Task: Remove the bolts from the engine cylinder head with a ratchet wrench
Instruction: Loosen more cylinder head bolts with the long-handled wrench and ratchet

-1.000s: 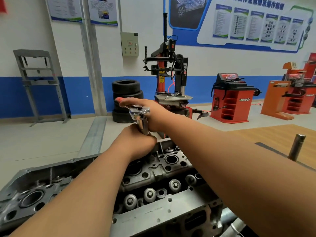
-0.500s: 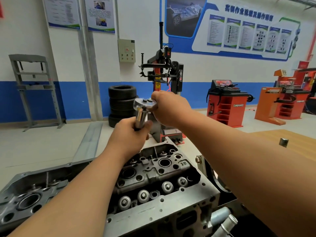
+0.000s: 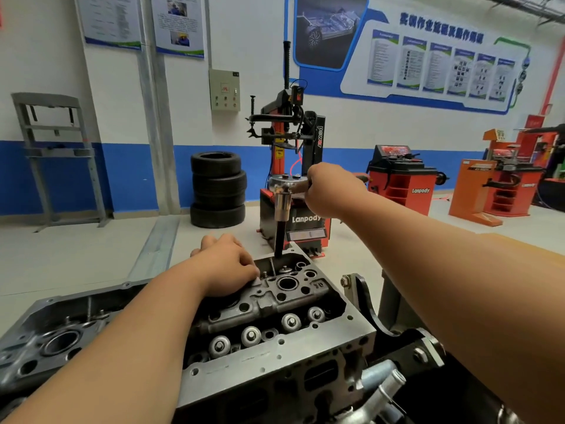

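Right hand [image 3: 331,188] clenched on ratchet wrench [image 3: 286,185] handle, held up well above cylinder head [image 3: 275,304]. Ratchet's round chrome head just left of the fist; chrome socket hangs straight down from it, w/ dark bolt [image 3: 279,238] shank below, upright. Bolt's lower end at far edge of cyl. head, beside a bore there; can't tell if tip is touching or just clear.

Left hand [image 3: 227,266] palm-down on top of cyl. head, left of the bolt, fingers curled loosely onto the casting near a spark-plug well; holding nothing, just resting/bracing. Bolt near left fingertips but apart from them.

Cyl. head: dark grey casting, row of four valve spring retainers along near side, round wells and small holes on top. Sits in grey metal frame w/ drilled flange. Second grey housing [image 3: 55,338] at lower left, w/ large round bore. Black bracket and pale hose stub at lower right.

Room: workshop, pale floor. Red/black tyre changer [image 3: 290,166] marked "Lanpody" straight behind the wrench. Stack of three tyres [image 3: 217,189] to its left. Red wheel balancer [image 3: 400,179] to the right, orange units further right. Grey press frame [image 3: 58,157] at far left. White wall w/ blue lower band, posters, grey control box [image 3: 224,90].
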The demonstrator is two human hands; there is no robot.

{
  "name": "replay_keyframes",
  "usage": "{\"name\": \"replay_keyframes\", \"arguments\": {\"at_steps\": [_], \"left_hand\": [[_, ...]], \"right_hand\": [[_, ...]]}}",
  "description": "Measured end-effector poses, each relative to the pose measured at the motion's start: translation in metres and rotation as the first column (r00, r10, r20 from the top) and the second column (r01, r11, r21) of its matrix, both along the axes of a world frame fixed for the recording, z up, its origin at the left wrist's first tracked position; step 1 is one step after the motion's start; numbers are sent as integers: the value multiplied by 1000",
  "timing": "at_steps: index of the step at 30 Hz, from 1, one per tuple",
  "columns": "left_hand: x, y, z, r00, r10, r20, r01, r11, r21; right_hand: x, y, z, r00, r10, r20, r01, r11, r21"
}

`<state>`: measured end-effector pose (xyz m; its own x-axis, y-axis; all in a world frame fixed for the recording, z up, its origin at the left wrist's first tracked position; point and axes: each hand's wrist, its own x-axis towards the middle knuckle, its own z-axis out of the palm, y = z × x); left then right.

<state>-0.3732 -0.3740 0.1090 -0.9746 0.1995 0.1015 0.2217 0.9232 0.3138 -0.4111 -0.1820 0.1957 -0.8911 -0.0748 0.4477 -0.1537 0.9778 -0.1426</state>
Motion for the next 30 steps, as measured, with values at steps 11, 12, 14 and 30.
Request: {"name": "replay_keyframes", "arguments": {"at_steps": [11, 12, 14, 30], "left_hand": [[-6, 3, 6, 951, 85, -296, -111, 991, -73], [-6, 0, 7, 944, 97, -314, -116, 992, -40], [-4, -4, 7, 973, 68, -222, -67, 998, 14], [-2, -4, 4, 1000, -23, -7, 24, 994, 109]], "right_hand": [[2, 4, -18, 999, 26, 26, -25, 998, -59], [3, 4, -16, 1000, 19, 21, -17, 998, -60], [4, 3, -15, 1000, 23, 15, -22, 996, -88], [-6, -14, -85, 980, 129, 154, 19, 703, -711]]}}
